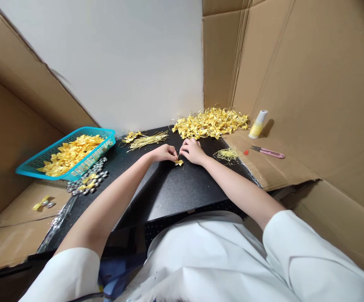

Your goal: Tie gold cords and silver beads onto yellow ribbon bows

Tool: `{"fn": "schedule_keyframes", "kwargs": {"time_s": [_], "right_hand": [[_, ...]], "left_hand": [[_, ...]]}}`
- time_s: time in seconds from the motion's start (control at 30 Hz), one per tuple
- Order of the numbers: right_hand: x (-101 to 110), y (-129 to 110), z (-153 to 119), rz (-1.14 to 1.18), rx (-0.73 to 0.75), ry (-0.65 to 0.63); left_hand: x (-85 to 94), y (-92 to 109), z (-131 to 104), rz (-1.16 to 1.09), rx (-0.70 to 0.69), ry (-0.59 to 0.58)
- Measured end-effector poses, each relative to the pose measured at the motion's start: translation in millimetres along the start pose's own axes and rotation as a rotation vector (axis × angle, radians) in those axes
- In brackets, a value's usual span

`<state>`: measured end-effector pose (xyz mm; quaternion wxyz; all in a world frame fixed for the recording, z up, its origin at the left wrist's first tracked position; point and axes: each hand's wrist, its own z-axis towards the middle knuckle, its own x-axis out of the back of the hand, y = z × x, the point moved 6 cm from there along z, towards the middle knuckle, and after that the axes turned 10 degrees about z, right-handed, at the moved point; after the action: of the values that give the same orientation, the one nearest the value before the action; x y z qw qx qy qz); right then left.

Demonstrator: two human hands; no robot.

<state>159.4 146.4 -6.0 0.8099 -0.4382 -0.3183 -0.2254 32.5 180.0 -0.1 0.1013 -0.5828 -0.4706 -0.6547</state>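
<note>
Over the middle of the black tabletop, my left hand (166, 153) and my right hand (192, 151) are close together with fingertips pinched. A small yellow ribbon bow (179, 162) with a silvery bit on it sits right at my left fingertips, which seem to grip its edge or tie. A thin strand appears to run up from the bow toward my right fingers; its detail is too small to make out. Beyond my hands lie a bundle of gold wire ties (148, 141) and a large heap of finished-looking yellow bows (211, 122).
At left, a turquoise basket (32, 171) holds yellow bows, with silver bells (98, 172) beside it. A bow (40, 203) lies on the cardboard. Right are thread scraps (228, 154), a thread spool (257, 126), pink-handled snips (271, 153) and a red piece (246, 152). Cardboard walls stand both sides.
</note>
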Motion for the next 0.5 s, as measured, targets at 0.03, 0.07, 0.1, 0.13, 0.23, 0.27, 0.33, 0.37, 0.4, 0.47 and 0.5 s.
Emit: {"fn": "schedule_keyframes", "kwargs": {"time_s": [0.03,0.07,0.1,0.13,0.23,0.27,0.33,0.37,0.4,0.47,0.5], "right_hand": [[-0.1,-0.1,0.1,-0.003,0.002,-0.001],[-0.1,-0.3,0.1,-0.005,0.005,-0.001],[-0.2,-0.5,0.2,-0.008,0.007,-0.002],[-0.2,-0.8,0.3,-0.012,0.010,-0.003],[0.4,-1.9,0.5,-0.031,0.018,-0.002],[0.8,-2.5,0.5,-0.040,0.023,0.000],[1.7,-3.8,0.3,-0.058,0.033,0.008],[2.3,-4.4,0.1,-0.067,0.037,0.012],[2.8,-5.0,-0.2,-0.076,0.041,0.015],[4.0,-6.1,-0.6,-0.095,0.047,0.023],[4.6,-6.6,-0.8,-0.105,0.048,0.026]], "left_hand": [[-0.4,0.2,0.3,0.002,-0.004,-0.005],[-0.7,0.4,0.5,0.005,-0.006,-0.008],[-1.1,0.6,0.6,0.008,-0.007,-0.012],[-1.6,0.8,0.7,0.010,-0.006,-0.016],[-2.8,2.0,0.2,0.007,-0.002,-0.027],[-3.1,2.5,0.0,0.003,0.000,-0.028],[-3.3,3.3,-0.3,-0.005,0.002,-0.024],[-3.3,3.5,-0.3,-0.008,0.002,-0.022],[-3.5,3.6,-0.2,-0.008,0.003,-0.023],[-3.9,3.7,0.3,-0.009,0.000,-0.026],[-4.3,3.7,0.6,-0.010,-0.002,-0.029]]}}
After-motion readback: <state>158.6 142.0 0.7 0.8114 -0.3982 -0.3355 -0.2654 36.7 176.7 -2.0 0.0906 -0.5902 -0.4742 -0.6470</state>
